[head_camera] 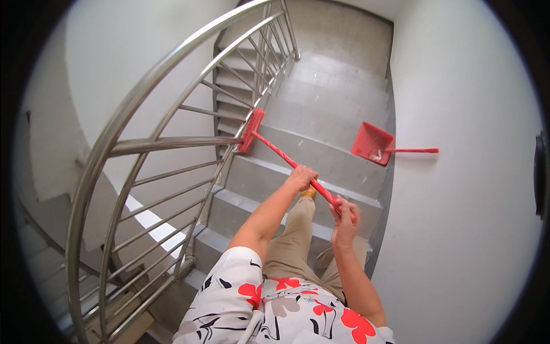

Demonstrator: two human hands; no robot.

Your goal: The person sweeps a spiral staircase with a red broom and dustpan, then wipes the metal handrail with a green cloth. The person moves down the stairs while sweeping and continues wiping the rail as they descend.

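Note:
My left hand is closed around the middle of the red handle of a broom. Near the handle's upper end, my right hand grips it too. The broom's red head rests at the left edge of a stair, against the foot of the metal railing. A red dustpan lies on the stairs at the right, beside the wall, with some pale debris in it; its handle points right.
A stainless steel railing curves along the left side. Concrete steps run down to a landing. A white wall bounds the right. Another flight shows beyond the railing. My foot stands on a step.

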